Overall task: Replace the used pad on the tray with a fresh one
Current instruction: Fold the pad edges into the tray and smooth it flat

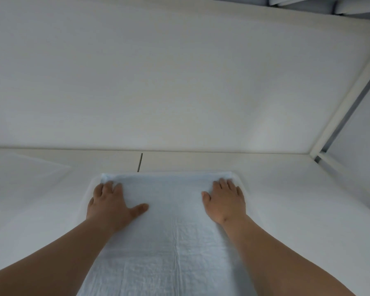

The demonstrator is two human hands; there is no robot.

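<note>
**Both hands flat on pad**

Centrally placed: pale blue pad (pixel 169 227), spread over white surface (pixel 297 210). Left hand (pixel 111 206) and right hand (pixel 226 201), fingers extended, pressing near far corners. Tray not distinguishable. Folded white sheet (pixel 24 174) at left, apart from pad.

A broad white wall (pixel 179 77) filled most of the view, plain and evenly lit. Below it ran a pale floor (pixel 297 199), split by a thin dark seam (pixel 140 162) that ended at the wall's base. On the left lay a flat, translucent white sheet (pixel 24 174) — its edges faint against the floor. At the right stood a white frame (pixel 346 99) with a grey strip beside it — and grey folds (pixel 308 2) showed at the top edge.
</note>
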